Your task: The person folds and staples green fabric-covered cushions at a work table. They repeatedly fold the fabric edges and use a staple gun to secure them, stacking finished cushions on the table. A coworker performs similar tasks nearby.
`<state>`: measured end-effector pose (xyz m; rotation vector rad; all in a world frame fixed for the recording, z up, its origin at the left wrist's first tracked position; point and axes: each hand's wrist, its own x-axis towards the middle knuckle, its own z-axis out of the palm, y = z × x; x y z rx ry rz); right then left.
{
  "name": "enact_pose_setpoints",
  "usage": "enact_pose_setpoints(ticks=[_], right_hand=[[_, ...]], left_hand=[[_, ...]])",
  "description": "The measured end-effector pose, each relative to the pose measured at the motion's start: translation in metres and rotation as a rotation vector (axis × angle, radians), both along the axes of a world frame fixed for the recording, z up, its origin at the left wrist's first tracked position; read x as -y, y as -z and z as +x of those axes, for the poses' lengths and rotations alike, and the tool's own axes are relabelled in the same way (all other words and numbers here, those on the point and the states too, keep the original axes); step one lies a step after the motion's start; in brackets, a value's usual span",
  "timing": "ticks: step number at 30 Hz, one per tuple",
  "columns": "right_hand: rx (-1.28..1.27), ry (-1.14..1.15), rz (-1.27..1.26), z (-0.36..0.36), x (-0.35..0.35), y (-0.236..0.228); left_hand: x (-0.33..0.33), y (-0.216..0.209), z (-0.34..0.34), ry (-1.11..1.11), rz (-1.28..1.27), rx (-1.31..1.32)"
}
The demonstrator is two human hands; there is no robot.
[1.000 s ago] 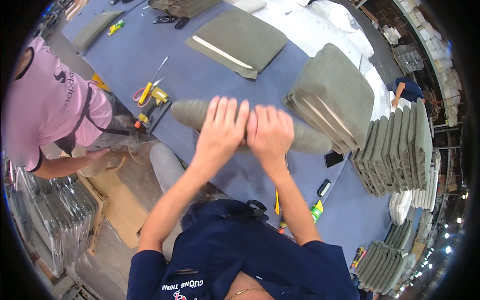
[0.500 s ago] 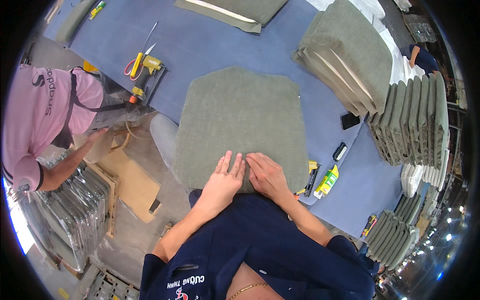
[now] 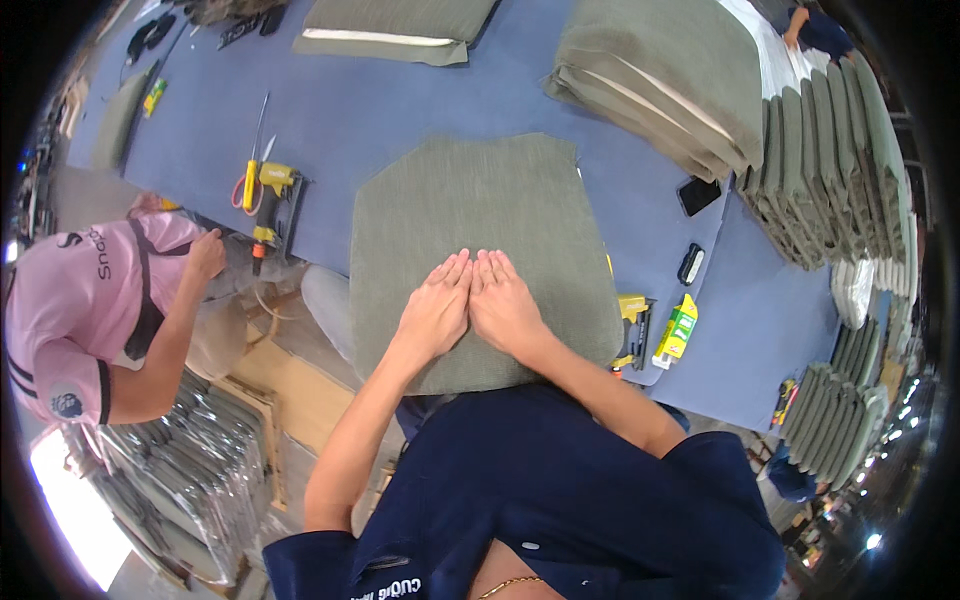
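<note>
A grey-green fabric-covered seat pad (image 3: pixel 490 200) lies in front of me at the near edge of the blue table, its far corners cut at an angle. My left hand (image 3: pixel 436 305) rests flat on its middle, fingers stretched forward. Beside it, my right hand (image 3: pixel 500 302) lies flat on the same cloth, and the two hands touch along their inner sides. Neither hand holds anything. Partly covered by the pad's right edge is a yellow and black staple gun (image 3: pixel 632 325).
Left of the pad lie another staple gun (image 3: pixel 275 205) and a yellow-handled screwdriver (image 3: pixel 250 185). To the right are a phone (image 3: pixel 698 196), a green-yellow box (image 3: pixel 677 332) and stacked fabric covers (image 3: pixel 660 80). Upright pads (image 3: pixel 830 170) stand beyond. A co-worker in pink (image 3: pixel 110 310) is at left.
Both hands have slid forward to the middle of the pad and come together. The view has shifted, and the co-worker's arm has risen toward the table.
</note>
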<state>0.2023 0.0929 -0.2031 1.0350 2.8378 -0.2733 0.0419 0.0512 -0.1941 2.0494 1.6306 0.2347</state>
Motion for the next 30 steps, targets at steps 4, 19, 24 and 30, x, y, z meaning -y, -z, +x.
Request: enact_pose_setpoints(ticks=[4,19,24,30], right_hand=[[-0.155,0.162,-0.057,-0.001,-0.030,0.006],[0.224,1.089,-0.476,0.309,0.038,0.087],[0.266,1.061,-0.130,0.324,0.044,0.185],[0.181,1.084,-0.015,0.242,0.063,0.087]], left_hand=[[-0.035,0.012,-0.003,0.012,-0.038,-0.044],[-0.088,0.076,-0.013,-0.102,0.089,0.019],[-0.073,0.076,-0.020,-0.305,0.193,0.260],[-0.040,-0.012,-0.026,-0.590,0.013,0.526]])
